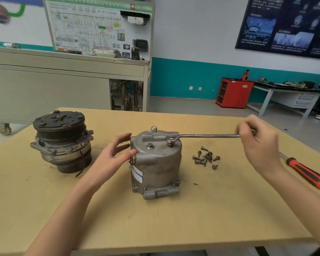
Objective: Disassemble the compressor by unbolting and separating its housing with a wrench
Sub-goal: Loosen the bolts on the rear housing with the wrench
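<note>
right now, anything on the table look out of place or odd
Loose bolts lie scattered right of the grey metal compressor housing, and the red-handled screwdriver lies close to the wooden table's right edge. Nothing looks damaged.

Light: bright, even, diffuse indoor. Shadows: soft, short, beneath compressor housing (155,167) on table (174,228). Blur: right hand (257,141) at wrench (207,135) end smeared; whole frame slightly soft; wall poster (284,24) text unreadable. Distortion: wide-angle bowing at table edges, frame corners.
</note>
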Demonstrator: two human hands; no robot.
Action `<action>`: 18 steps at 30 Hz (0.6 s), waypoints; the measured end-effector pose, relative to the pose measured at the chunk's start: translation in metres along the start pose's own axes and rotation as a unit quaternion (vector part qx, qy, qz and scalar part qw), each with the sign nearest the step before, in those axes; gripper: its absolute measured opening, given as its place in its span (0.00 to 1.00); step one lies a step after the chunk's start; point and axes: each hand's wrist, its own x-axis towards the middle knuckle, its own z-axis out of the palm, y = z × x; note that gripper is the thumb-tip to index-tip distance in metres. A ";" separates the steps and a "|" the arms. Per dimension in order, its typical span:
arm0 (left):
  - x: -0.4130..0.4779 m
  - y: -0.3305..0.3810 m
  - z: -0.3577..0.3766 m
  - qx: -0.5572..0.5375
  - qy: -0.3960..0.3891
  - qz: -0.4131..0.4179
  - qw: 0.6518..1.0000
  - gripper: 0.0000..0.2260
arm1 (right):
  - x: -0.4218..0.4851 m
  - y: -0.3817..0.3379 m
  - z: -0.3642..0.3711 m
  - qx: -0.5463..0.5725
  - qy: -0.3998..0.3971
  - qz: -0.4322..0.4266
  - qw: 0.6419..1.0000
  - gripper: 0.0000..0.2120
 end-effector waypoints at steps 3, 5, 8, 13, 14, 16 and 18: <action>0.001 0.000 0.001 -0.008 0.004 -0.005 1.000 0.28 | 0.057 0.029 0.042 -0.004 -0.060 0.158 0.986 0.10; 0.000 0.000 0.001 -0.013 0.004 -0.007 1.000 0.26 | 0.103 0.029 0.082 -0.075 -0.141 0.163 0.974 0.09; 0.000 0.000 0.001 -0.011 0.001 -0.007 1.000 0.26 | 0.147 -0.008 0.146 -0.148 -0.288 0.056 0.944 0.11; -0.001 0.002 0.002 -0.015 0.004 -0.007 1.000 0.24 | 0.126 -0.129 0.194 -0.261 -0.366 -0.259 0.855 0.14; -0.001 0.001 0.001 -0.015 0.010 -0.010 1.000 0.20 | 0.109 -0.148 0.188 -0.283 -0.342 -0.322 0.836 0.14; -0.001 0.000 0.004 0.004 0.037 -0.015 0.999 0.12 | 0.068 -0.168 0.159 -0.286 -0.275 -0.442 0.804 0.11; -0.001 0.000 0.005 0.019 0.060 -0.031 0.998 0.10 | 0.034 -0.160 0.115 -0.188 -0.189 -0.497 0.826 0.06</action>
